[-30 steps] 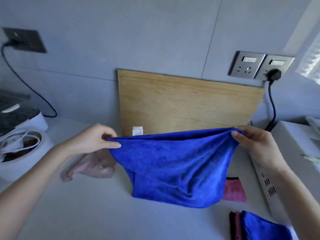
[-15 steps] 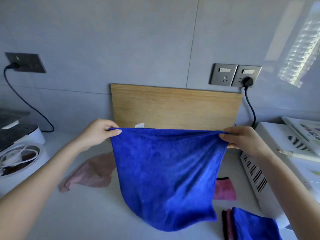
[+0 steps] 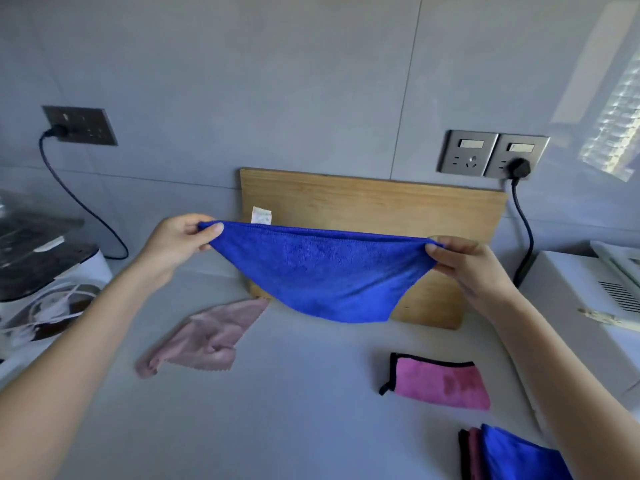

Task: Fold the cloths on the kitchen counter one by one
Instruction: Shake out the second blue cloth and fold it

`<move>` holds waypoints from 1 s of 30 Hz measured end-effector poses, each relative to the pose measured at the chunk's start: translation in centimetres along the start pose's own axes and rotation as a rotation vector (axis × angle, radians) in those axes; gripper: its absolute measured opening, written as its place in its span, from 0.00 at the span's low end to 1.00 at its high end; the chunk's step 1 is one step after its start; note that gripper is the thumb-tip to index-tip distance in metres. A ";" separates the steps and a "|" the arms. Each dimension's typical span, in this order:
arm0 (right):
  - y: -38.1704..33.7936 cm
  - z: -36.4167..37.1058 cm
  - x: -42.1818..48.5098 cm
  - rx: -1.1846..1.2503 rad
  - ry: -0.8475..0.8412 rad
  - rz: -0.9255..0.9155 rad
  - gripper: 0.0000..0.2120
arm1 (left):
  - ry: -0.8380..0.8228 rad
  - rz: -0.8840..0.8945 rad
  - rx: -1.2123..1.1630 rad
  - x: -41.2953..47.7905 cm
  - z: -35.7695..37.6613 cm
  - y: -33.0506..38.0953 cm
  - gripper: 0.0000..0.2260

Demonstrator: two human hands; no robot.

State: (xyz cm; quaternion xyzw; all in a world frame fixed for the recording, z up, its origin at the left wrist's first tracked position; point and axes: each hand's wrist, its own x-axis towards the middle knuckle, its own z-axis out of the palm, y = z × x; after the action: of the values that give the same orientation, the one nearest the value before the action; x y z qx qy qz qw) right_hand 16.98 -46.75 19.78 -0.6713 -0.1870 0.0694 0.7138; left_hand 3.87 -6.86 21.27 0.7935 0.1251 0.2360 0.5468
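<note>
The left hand pinches the upper left corner of the blue cloth between thumb and curled fingers. The right hand pinches the upper right corner in the same way. The cloth hangs in the air between the two hands, its top edge stretched almost straight from one hand to the other. Its body sags in a curve below them and is clear of the counter. One white label stands up from the top edge, just right of the left hand.

Behind the cloth, one wooden board leans against the far wall.

Three cloths lie singly or are held: the blue one in the hands, a pale pink one crumpled on the counter below the left hand, and a bright pink one with black trim folded flat below the right hand. At the near right edge is one folded stack, blue on top with darker pink and black edges on its left side. How many pieces it holds cannot be told.

On the wall are three socket plates: one dark plate at the far left and two grey plates side by side at the far right. Two black plugs with cords are in them, one on each side. One white appliance stands at the right and another appliance at the left.
</note>
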 end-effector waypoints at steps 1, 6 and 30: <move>0.7 -0.3 -0.8 -0.004 -0.041 0.022 0.11 | -0.025 -0.004 0.046 -0.8 -0.7 -1.0 0.08; 7.0 -1.2 -5.7 -0.163 -0.211 0.280 0.14 | -0.394 -0.223 0.269 -6.2 -2.4 -7.8 0.04; 22.8 3.8 1.2 -0.948 -0.104 0.549 0.09 | -0.187 -0.602 0.289 -5.7 8.4 -23.7 0.16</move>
State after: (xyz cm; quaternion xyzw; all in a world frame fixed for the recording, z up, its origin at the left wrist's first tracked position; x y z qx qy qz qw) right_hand 20.15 -40.81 -2.32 -0.9391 -0.0507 0.1945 0.2789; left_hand 4.69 -7.49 -4.54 0.8086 0.3349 -0.0298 0.4829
